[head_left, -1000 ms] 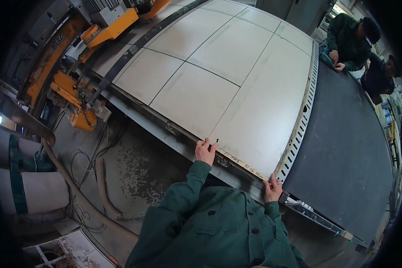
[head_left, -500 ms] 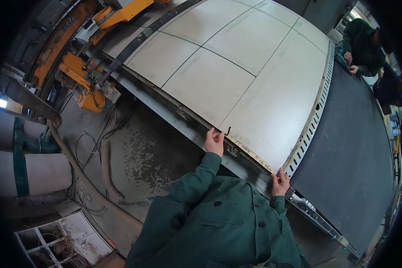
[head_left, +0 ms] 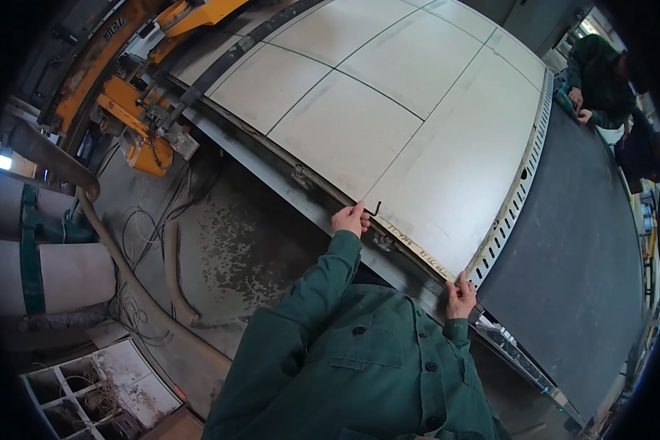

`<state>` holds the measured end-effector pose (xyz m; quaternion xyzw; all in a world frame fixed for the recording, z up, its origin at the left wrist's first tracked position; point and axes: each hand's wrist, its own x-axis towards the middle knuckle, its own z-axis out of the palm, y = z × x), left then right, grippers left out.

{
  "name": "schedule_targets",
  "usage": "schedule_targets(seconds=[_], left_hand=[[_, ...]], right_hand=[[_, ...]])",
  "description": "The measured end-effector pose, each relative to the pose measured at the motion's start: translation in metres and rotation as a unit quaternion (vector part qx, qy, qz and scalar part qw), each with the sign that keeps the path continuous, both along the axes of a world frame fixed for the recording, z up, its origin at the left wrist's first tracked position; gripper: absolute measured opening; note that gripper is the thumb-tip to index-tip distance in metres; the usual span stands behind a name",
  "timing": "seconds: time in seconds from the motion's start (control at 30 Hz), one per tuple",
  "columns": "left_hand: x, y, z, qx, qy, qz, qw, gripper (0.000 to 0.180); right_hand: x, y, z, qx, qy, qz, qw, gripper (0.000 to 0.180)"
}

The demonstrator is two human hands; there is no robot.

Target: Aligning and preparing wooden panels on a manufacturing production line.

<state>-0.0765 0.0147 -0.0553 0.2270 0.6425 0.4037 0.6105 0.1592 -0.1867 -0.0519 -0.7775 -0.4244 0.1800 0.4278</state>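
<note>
Panel edge strip [head_left: 416, 251] lies between our hands along the big pale panel [head_left: 389, 125]; our left hand [head_left: 350, 218] pinches a small black hook [head_left: 375, 210], right hand [head_left: 460, 295] presses the strip's end. Seating looks unfinished.

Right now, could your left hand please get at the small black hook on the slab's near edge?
Probably yes: the left hand rests on the slab edge right beside the hook, with nothing between them; the right hand grips farther along.

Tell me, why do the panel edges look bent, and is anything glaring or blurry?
Head view: fisheye bends the big pale panel's straight edges toward the rim; corners go black; a small lamp glares at far left; left hand and right hand look sharp.
</note>
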Motion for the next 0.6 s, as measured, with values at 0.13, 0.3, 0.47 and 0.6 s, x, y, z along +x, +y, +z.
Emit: schedule_targets(seconds=[0.13,0.3,0.47,0.6], left_hand=[[0.003,0.001,0.002,0.004,0.026,-0.018,0.999,0.025],[0.002,0.001,-0.004,0.020,0.031,-0.032,0.999,0.025],[0.005,-0.002,-0.008,0.023,0.025,-0.074,0.997,0.025],[0.003,-0.001,-0.008,0.023,-0.013,-0.058,0.998,0.023]], right_hand=[[0.003,-0.002,-0.003,0.002,-0.027,0.004,1.000,0.045],[-0.004,0.003,0.010,-0.006,-0.014,-0.003,1.000,0.043],[-0.002,0.002,0.009,-0.006,-0.001,0.002,1.000,0.043],[0.000,0.001,0.004,0.005,-0.008,0.007,1.000,0.044]])
